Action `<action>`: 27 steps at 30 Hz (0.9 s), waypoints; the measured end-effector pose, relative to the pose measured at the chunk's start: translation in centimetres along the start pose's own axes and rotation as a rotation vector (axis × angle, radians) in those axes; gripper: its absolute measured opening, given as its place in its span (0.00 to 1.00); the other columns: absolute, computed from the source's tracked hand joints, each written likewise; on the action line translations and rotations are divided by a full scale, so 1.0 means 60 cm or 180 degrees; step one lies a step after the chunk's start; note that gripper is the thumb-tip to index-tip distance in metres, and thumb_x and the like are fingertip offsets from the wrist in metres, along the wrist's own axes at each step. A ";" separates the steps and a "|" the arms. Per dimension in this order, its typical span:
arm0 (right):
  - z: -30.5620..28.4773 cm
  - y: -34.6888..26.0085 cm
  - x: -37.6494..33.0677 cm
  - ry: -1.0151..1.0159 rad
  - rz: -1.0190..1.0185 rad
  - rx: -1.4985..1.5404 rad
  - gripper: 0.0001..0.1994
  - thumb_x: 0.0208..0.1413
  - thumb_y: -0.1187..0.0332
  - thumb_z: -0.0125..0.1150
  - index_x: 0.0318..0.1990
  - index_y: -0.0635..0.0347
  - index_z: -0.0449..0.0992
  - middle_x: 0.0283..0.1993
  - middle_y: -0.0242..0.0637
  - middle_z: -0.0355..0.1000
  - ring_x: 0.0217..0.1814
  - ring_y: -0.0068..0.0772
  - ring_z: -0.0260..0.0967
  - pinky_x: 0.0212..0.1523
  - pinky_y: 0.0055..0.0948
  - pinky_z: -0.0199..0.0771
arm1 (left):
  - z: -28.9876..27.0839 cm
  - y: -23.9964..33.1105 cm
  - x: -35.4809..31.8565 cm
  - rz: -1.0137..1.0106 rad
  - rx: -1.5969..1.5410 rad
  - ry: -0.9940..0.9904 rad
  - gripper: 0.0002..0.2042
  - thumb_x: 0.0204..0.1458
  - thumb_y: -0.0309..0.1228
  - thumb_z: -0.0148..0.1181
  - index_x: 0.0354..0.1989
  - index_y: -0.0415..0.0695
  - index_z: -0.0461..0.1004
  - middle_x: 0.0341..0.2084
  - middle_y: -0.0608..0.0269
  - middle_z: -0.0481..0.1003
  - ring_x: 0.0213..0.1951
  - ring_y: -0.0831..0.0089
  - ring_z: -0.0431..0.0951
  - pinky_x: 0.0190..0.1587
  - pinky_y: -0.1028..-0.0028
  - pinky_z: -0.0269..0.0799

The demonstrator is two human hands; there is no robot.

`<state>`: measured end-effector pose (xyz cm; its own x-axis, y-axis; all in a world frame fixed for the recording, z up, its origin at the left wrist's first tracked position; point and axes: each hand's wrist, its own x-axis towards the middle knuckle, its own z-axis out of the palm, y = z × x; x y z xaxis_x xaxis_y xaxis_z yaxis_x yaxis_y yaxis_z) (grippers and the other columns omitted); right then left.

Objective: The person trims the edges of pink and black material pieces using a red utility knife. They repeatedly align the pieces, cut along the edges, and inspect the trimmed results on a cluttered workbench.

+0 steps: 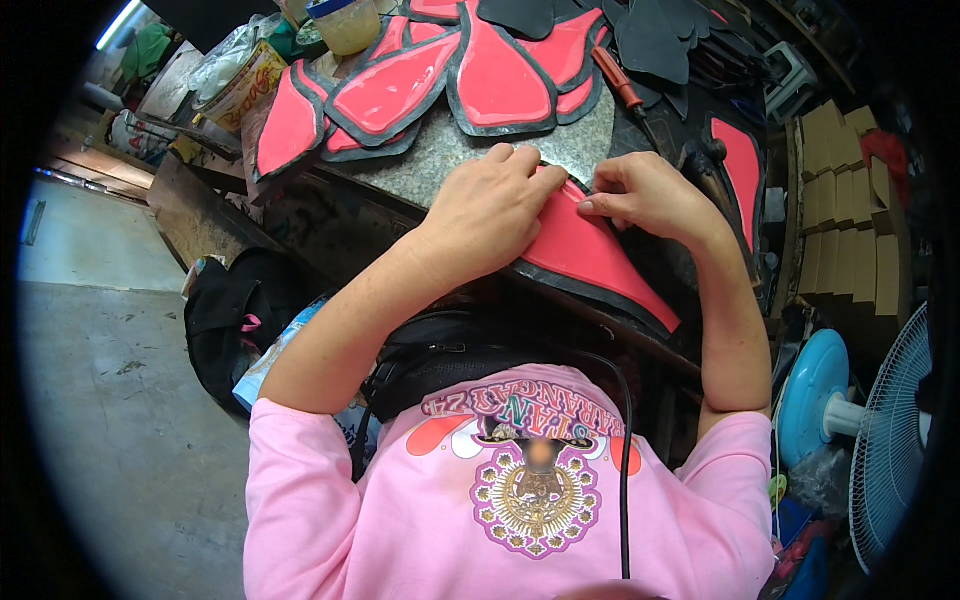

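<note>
My left hand (490, 205) lies palm down, fingers together and flat, pressing on the upper end of a pink panel with a black border (590, 255); the forearm runs up from the lower left, elbow bent. My right hand (640, 190) is curled, its fingertips (590, 205) pinched on the panel's upper edge just beside the left hand, wrist bent and forearm coming up almost straight from the lower right. Both hands touch the panel; neither lifts it. The panel rests at the near edge of the workbench (440, 165), partly on its speckled stone slab, and its lower end overhangs the near edge toward my right. Across the far side of the bench lie more pink panels (500, 75), overlapping like a fan, with black cut pieces (650, 35) toward the far right corner. A red-handled tool (620, 85) lies near the right edge, well apart from my hands. A plastic jar (345, 22) stands at the far edge. Stacked cardboard boxes (845, 210) stand to the right of the bench, a blue fan (860, 430) lower right. A black bag (235, 315) sits on the concrete floor (110, 400) at left.
</note>
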<state>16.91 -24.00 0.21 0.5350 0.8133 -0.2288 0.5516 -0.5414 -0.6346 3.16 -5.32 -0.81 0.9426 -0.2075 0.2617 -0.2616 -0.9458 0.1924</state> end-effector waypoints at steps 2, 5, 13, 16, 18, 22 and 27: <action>0.000 0.002 0.001 -0.0014 -0.0006 -0.0026 0.17 0.54 0.56 0.69 0.26 0.62 0.78 0.17 0.36 0.73 0.19 0.29 0.72 0.24 0.31 0.66 | -0.001 0.000 0.002 0.0034 0.0050 -0.0010 0.23 0.44 0.27 0.63 0.53 0.48 0.72 0.41 0.58 0.72 0.47 0.59 0.74 0.45 0.62 0.73; -0.001 0.002 0.000 -0.0048 -0.0050 0.0081 0.16 0.54 0.58 0.69 0.26 0.64 0.77 0.17 0.36 0.73 0.19 0.27 0.71 0.23 0.30 0.66 | -0.001 0.001 0.010 0.0015 0.0092 -0.0123 0.22 0.45 0.27 0.63 0.52 0.48 0.72 0.40 0.58 0.73 0.46 0.58 0.75 0.44 0.61 0.74; -0.013 0.001 -0.001 -0.0073 -0.0091 0.0992 0.12 0.56 0.65 0.69 0.28 0.64 0.75 0.22 0.30 0.73 0.21 0.18 0.67 0.22 0.22 0.65 | -0.002 -0.004 0.026 -0.0115 -0.0082 0.0006 0.20 0.46 0.29 0.63 0.51 0.48 0.72 0.36 0.58 0.75 0.43 0.57 0.77 0.42 0.60 0.74; -0.023 -0.003 -0.003 0.0144 -0.0208 0.1449 0.11 0.57 0.64 0.68 0.31 0.62 0.75 0.26 0.26 0.72 0.26 0.16 0.67 0.26 0.21 0.66 | -0.020 -0.001 0.014 -0.0217 -0.0389 0.0370 0.21 0.48 0.31 0.63 0.53 0.47 0.72 0.37 0.58 0.75 0.42 0.56 0.78 0.43 0.61 0.74; -0.028 -0.009 -0.007 0.0478 -0.0231 0.1671 0.10 0.59 0.64 0.66 0.35 0.60 0.75 0.31 0.25 0.71 0.33 0.14 0.68 0.32 0.20 0.68 | -0.031 0.007 0.008 -0.0290 -0.0550 0.0516 0.22 0.51 0.33 0.63 0.56 0.45 0.71 0.39 0.56 0.76 0.43 0.57 0.78 0.45 0.62 0.74; -0.025 -0.026 -0.020 0.0384 -0.1072 0.2781 0.12 0.65 0.67 0.59 0.51 0.62 0.77 0.44 0.33 0.76 0.47 0.22 0.74 0.45 0.25 0.75 | -0.041 0.018 0.017 -0.0566 -0.2085 0.0447 0.32 0.59 0.49 0.60 0.61 0.34 0.65 0.45 0.45 0.76 0.46 0.57 0.79 0.46 0.65 0.75; -0.014 -0.030 -0.025 0.1217 -0.1669 0.0895 0.12 0.60 0.69 0.63 0.50 0.61 0.78 0.44 0.33 0.76 0.47 0.27 0.73 0.49 0.27 0.73 | -0.026 -0.014 0.051 -0.0729 -0.4199 0.0286 0.20 0.64 0.32 0.55 0.60 0.34 0.66 0.45 0.60 0.76 0.47 0.78 0.75 0.48 0.76 0.72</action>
<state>15.64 -24.44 2.29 0.4598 0.7920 0.4017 0.6393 0.0188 -0.7687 5.94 -4.79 1.34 0.9883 -0.0128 0.1522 -0.1522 -0.0005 0.9884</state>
